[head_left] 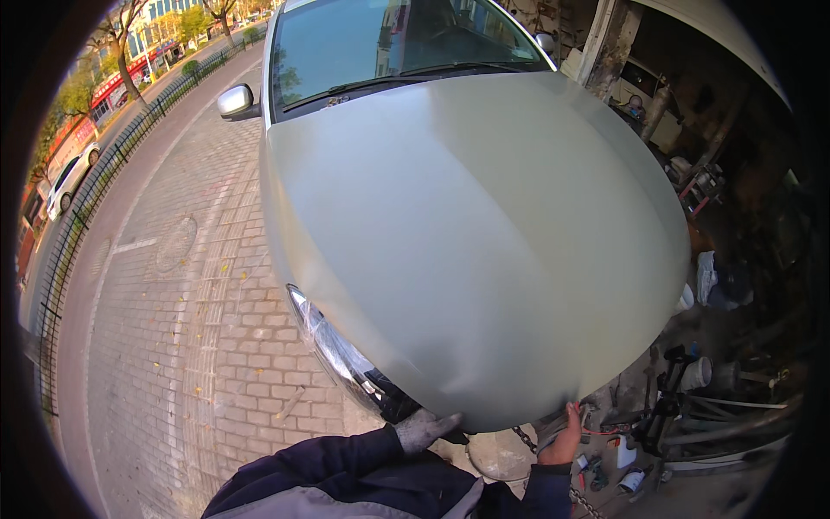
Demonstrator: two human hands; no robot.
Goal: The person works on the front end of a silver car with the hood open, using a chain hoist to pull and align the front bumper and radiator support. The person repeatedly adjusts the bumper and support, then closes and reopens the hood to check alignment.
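Note:
A dull grey car hood (pixel 467 225) fills the middle of the view, its front edge toward me. My gloved left hand (pixel 424 430) grips that edge at the lower middle, with part of its fingers hidden. My bare right hand (pixel 562 437) holds the edge farther right, a finger or thumb pointing up against it. Below the left side of the hood is a headlight (pixel 341 350) with loose plastic film on it. A dark chain (pixel 526 439) hangs below the hood, between and beyond my hands.
A cluttered workshop (pixel 726 216) with metal parts, containers (pixel 696 374) and tools on the ground fills the right. A round metal cover or disc (pixel 493 458) lies below. Brick paving (pixel 190 329) runs left to a railing (pixel 95 190), with a street and a white car (pixel 71 177) beyond.

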